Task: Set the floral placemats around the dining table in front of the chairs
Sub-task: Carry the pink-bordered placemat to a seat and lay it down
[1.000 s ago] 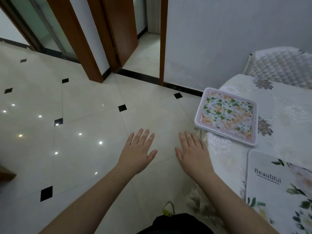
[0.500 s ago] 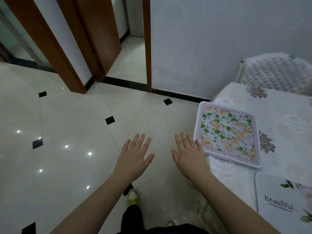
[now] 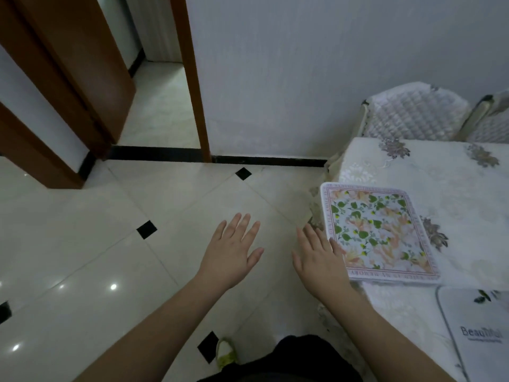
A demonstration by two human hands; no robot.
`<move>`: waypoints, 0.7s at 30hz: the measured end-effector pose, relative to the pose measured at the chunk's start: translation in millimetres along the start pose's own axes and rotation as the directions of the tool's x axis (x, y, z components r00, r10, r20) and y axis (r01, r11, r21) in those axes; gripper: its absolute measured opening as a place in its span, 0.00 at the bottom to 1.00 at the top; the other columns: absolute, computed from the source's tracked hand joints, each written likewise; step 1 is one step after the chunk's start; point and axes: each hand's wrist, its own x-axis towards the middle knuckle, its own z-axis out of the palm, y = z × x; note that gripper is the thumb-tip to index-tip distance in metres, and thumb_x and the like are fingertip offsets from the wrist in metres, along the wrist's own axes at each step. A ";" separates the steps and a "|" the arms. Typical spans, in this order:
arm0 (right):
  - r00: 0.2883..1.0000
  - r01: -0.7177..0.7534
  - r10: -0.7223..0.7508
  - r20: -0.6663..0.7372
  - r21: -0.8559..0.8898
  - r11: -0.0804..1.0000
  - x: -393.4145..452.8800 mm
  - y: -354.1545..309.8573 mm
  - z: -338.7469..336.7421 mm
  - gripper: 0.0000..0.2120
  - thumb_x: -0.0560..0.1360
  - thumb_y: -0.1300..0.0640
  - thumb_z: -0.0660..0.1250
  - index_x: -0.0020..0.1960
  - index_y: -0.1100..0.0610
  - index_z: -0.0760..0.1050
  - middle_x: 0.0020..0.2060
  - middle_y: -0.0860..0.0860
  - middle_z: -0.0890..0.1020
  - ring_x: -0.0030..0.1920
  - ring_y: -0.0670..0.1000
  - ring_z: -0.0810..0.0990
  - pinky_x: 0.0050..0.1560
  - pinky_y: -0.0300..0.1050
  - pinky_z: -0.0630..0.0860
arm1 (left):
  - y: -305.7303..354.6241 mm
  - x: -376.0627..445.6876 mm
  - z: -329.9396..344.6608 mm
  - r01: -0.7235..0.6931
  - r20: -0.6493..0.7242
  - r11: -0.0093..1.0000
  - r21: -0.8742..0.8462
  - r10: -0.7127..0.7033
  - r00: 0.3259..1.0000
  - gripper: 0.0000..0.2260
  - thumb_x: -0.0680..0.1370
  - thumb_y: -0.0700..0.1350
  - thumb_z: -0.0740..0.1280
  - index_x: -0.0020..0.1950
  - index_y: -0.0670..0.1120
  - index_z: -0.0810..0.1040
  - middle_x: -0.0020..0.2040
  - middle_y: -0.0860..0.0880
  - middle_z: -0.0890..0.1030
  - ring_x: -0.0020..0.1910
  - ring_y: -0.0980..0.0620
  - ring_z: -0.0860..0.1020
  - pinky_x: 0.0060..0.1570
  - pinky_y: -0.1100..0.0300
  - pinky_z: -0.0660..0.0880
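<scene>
Reach step: right hand [image 3: 319, 260] & left hand [image 3: 231, 255] empty, fingers [image 3: 311, 235] spread flat. Floral placemat stack [image 3: 377, 232] just right of fingertips, on table [image 3: 454, 188]. Next, likely: grip the stack's near edge.

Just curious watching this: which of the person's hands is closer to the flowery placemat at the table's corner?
The right hand. Its fingers reach the near-left edge of the floral placemat, seeming to touch it. The left hand hovers open over the floor, farther left, clear of the table.

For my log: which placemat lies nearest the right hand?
The orange-and-green floral placemat at the table corner, right beside the right hand; the white "Beautiful" mat lies farther off.
</scene>
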 end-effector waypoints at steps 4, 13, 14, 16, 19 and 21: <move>0.995 -0.098 0.098 0.028 0.010 0.995 12.6 12.3 1.3 0.29 0.76 0.44 0.51 0.70 0.56 0.73 0.67 0.55 0.77 0.66 0.57 0.76 0.64 0.60 0.72 | 5.9 39.8 -5.4 -0.106 0.040 0.994 0.017 0.105 0.994 0.34 0.78 0.63 0.37 0.80 0.50 0.57 0.80 0.46 0.58 0.80 0.46 0.54 0.76 0.46 0.51; 0.954 -0.291 0.283 0.104 0.076 0.954 55.4 81.5 17.4 0.29 0.76 0.43 0.51 0.70 0.56 0.73 0.68 0.55 0.76 0.66 0.58 0.76 0.62 0.60 0.73 | 53.8 155.1 6.4 -0.327 0.084 0.941 0.087 0.320 0.944 0.27 0.79 0.60 0.52 0.68 0.47 0.78 0.68 0.44 0.78 0.68 0.44 0.75 0.65 0.43 0.72; 0.952 -0.300 0.293 0.084 0.085 0.950 60.9 89.9 17.9 0.29 0.76 0.43 0.51 0.71 0.56 0.72 0.68 0.55 0.75 0.66 0.58 0.76 0.62 0.60 0.73 | 61.0 166.7 5.0 -0.352 0.084 0.931 0.094 0.345 0.935 0.27 0.79 0.60 0.52 0.68 0.46 0.78 0.67 0.44 0.78 0.68 0.44 0.76 0.64 0.43 0.72; 0.948 -0.316 0.307 0.089 0.127 0.940 69.6 102.8 12.3 0.33 0.77 0.42 0.44 0.75 0.56 0.65 0.73 0.56 0.69 0.72 0.59 0.69 0.68 0.60 0.66 | 73.0 189.6 3.8 -0.397 0.096 0.913 0.091 0.389 0.916 0.27 0.79 0.59 0.52 0.68 0.46 0.78 0.67 0.44 0.79 0.68 0.44 0.76 0.64 0.42 0.72; 0.942 -0.334 0.320 0.102 0.178 0.926 77.9 119.8 9.2 0.39 0.73 0.39 0.29 0.80 0.53 0.48 0.79 0.53 0.52 0.79 0.56 0.51 0.76 0.57 0.49 | 85.9 222.6 7.8 -0.486 0.103 0.865 0.124 0.476 0.874 0.27 0.80 0.59 0.52 0.70 0.46 0.76 0.67 0.43 0.78 0.68 0.43 0.76 0.64 0.43 0.73; 0.924 -0.382 0.368 0.106 0.199 0.903 78.6 128.4 9.5 0.38 0.73 0.40 0.30 0.80 0.53 0.47 0.79 0.53 0.52 0.79 0.56 0.52 0.76 0.58 0.49 | 97.8 242.7 9.4 -0.532 0.127 0.838 0.118 0.519 0.845 0.27 0.80 0.59 0.51 0.72 0.47 0.74 0.69 0.43 0.77 0.68 0.43 0.75 0.64 0.43 0.73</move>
